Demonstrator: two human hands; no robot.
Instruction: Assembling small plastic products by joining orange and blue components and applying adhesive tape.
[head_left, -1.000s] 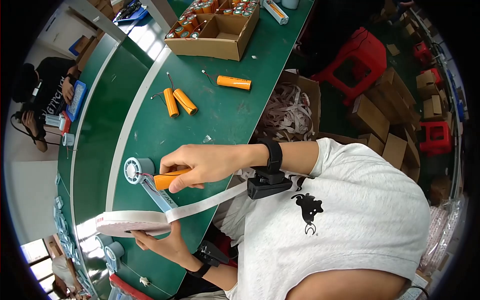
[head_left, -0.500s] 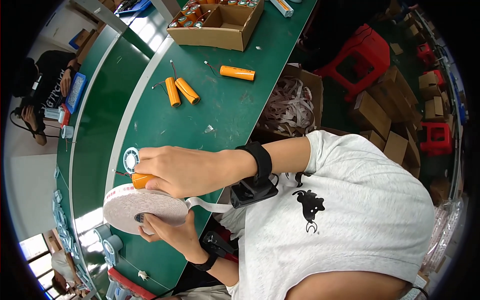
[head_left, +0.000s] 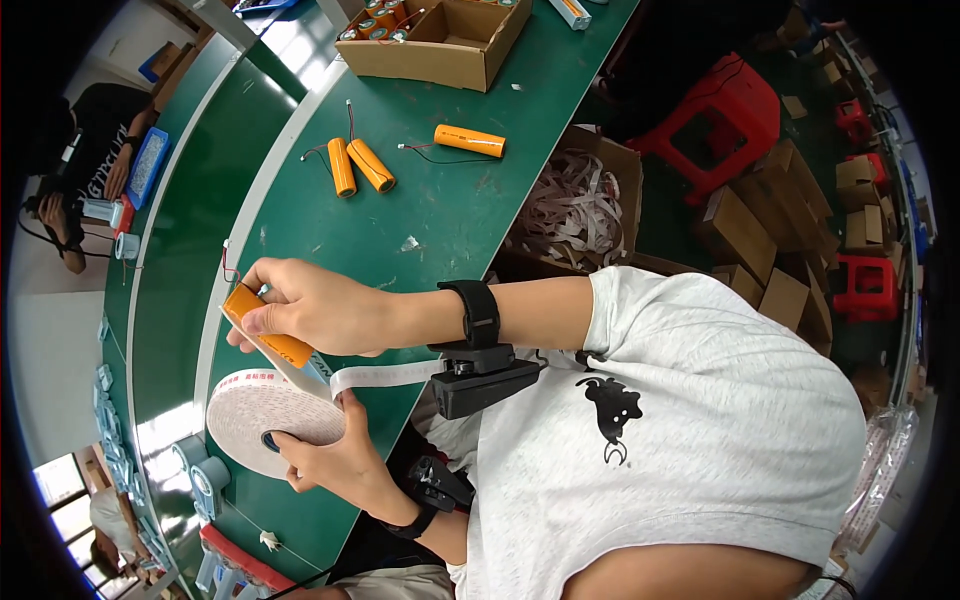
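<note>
My right hand [head_left: 325,305] is closed around an orange cylindrical battery [head_left: 287,342], thumb along its side. From its far end rise thin wires with a small white connector [head_left: 226,243]. A pale strip of tape runs along the battery's lower side, down to the big white tape roll [head_left: 250,415]. My left hand [head_left: 345,465] grips this roll, a finger at its core hole and the thumb near its right edge. A loose printed tape tail [head_left: 390,375] stretches rightward from the roll toward my right wrist. Under the battery shows a light-blue piece [head_left: 320,368] I cannot identify.
Three wired orange batteries [head_left: 469,141] lie farther up the green table [head_left: 400,250]. A cardboard box [head_left: 430,68] of batteries stands behind them. Beside the table are a carton of white strips [head_left: 575,205] and a red stool [head_left: 735,110]. Light-blue spools [head_left: 207,475] stand at lower left.
My right hand has tilted the battery up and off the roll, exposing its length and the strip along it. A blue-and-white wheel-like piece beside my fingers is no longer visible.
</note>
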